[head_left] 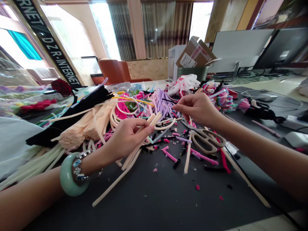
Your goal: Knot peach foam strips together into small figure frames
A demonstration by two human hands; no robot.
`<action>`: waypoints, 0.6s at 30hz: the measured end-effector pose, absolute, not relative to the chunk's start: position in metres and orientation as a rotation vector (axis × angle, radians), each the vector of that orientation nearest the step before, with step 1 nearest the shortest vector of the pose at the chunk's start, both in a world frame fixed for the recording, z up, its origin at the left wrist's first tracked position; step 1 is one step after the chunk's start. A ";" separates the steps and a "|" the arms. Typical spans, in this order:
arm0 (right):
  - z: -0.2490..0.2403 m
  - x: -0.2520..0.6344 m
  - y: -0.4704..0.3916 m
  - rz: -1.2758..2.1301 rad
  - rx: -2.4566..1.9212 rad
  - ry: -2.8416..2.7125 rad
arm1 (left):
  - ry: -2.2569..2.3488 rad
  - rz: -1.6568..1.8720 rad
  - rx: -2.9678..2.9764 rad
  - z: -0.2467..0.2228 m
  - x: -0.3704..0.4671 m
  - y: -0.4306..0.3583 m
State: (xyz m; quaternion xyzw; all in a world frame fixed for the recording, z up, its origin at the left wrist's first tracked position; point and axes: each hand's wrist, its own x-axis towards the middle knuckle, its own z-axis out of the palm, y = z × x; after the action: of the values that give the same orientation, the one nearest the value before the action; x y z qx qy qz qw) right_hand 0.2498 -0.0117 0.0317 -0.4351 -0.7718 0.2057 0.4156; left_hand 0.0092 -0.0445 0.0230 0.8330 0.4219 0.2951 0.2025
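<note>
Several cream pipe cleaners (155,118) are bunched between the thumb and fingers of my left hand (131,134), their tips poking out toward the upper right and long ends trailing below. My right hand (196,107) is raised to the right of them, fingertips pinched together. A thin black strip (168,100) reaches the right fingertips; whether it is gripped is unclear. Beneath the right hand lie scissors (208,141) with beige handles, blades partly covered by loose stems. Pink, lilac and black pipe cleaner offcuts (172,154) are scattered on the dark tabletop (154,199).
To the left lie thick bundles of peach pipe cleaners (81,128) and black ones (69,117). Lilac stems (163,104) pile up behind my hands. A white plastic bag (185,84), a cardboard box (194,53) and monitors (240,48) stand farther back. One long cream stem (250,183) lies under my right forearm.
</note>
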 end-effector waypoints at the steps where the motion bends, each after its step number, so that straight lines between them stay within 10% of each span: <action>1: 0.031 0.248 -0.013 0.524 -1.077 -1.933 | 1.177 0.819 2.347 0.023 0.009 -0.045; 18: 0.031 0.233 -0.030 0.663 -1.029 -2.264 | 1.154 0.868 2.460 0.023 0.009 -0.047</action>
State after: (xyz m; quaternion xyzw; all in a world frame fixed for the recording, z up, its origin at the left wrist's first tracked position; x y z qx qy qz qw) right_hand 0.2331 -0.0302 0.0312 -0.3837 -0.8445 0.2473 0.2802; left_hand 0.0093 -0.0468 0.0229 0.8534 0.4003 0.3011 0.1441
